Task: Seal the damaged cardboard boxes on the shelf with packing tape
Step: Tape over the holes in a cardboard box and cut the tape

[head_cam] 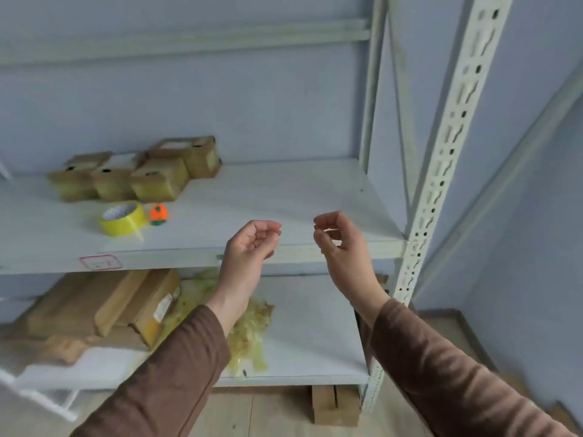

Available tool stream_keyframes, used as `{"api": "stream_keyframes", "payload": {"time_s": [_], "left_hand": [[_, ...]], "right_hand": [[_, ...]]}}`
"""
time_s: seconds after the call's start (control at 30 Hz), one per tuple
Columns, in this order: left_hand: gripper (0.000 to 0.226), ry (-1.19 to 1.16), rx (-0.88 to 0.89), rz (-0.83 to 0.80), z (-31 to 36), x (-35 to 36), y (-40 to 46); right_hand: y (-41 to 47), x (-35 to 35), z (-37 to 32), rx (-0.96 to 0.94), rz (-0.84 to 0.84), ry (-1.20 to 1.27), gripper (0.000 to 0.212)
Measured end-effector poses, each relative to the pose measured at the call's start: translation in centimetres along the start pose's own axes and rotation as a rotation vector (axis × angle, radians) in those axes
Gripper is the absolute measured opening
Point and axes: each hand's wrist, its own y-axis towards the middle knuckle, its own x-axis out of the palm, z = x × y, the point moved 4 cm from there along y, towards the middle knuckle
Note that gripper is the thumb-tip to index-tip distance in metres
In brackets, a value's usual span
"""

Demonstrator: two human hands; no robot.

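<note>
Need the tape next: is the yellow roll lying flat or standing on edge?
Lying flat: the tape roll rests on the shelf, its core hole facing up.

Middle shelf: clutter at its back left, open board to the right.

Cardboard boxes (138, 171) crowd the back left of the shelf (284, 190); a tape roll (123, 218) and a small orange object (158, 214) lie just in front of them. The right half is bare out to the upright post (441, 171) at the front right corner. On the lower shelf (315, 335), flattened cardboard (104, 307) and crumpled tape (249, 329) fill the left and middle.
</note>
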Motion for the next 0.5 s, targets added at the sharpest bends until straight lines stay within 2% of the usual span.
{"api": "stream_keyframes", "payload": {"time_s": [0.17, 0.33, 0.5], "left_hand": [[0.013, 0.041, 0.002, 0.135, 0.7, -10.1, 1.9], [0.016, 0.131, 0.014, 0.191, 0.5, -17.8, 7.1], [0.016, 0.27, 0.041, 0.228, 0.2, -24.1, 15.1]], "right_hand": [[3.0, 9.5, -1.8, 0.127, -0.177, 0.158, 0.014], [8.2, 17.4, -1.6, 0.241, -0.318, 0.257, 0.016], [14.3, 24.7, -0.5, 0.275, -0.425, 0.274, 0.032]]}}
